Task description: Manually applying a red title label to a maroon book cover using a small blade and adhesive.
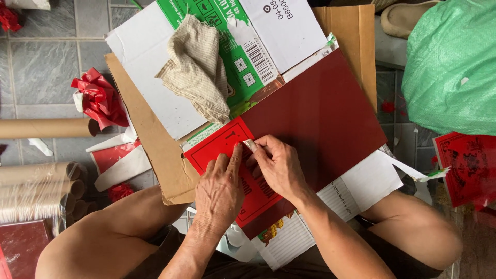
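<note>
1. Left hand (219, 192): laid palm-down on the bright red printed sheet (227, 155). The forefinger is stretched toward the sheet's upper edge; the other fingers are loosely curled. It grips nothing and only presses the sheet flat.
2. Right hand (279, 168): thumb and forefinger are pinched closed on a small pale strip (250, 144), just beside the left forefinger tip. The strip's material cannot be told.
3. Bright red printed sheet: it lies on the left part of a larger dark red board (320, 119), its long edges parallel to the board's. Its lower end is covered by both hands.
4. Dark red board: it rests at a tilt across flattened cartons. Its upper right corner reaches a brown cardboard sheet (356, 41). Its right half is bare and unobstructed.
5. Upper margin: a flattened white and green carton (155, 51) carries a crumpled beige cloth (199, 67), which sits near the sheet's top edge but apart from it.
6. Left margin: torn brown cardboard (155, 150) projects beyond the board. Further left on the grey tiled floor (41, 67) lie crumpled red paper (101, 98) and several cardboard tubes (41, 181), well apart from the hands.
7. Right margin: a green woven sack (449, 67) and another red printed sheet (467, 165) bound the work area. A strip of tile separates them from the board.
8. Lower margin: the person's bare knees flank both forearms.
</note>
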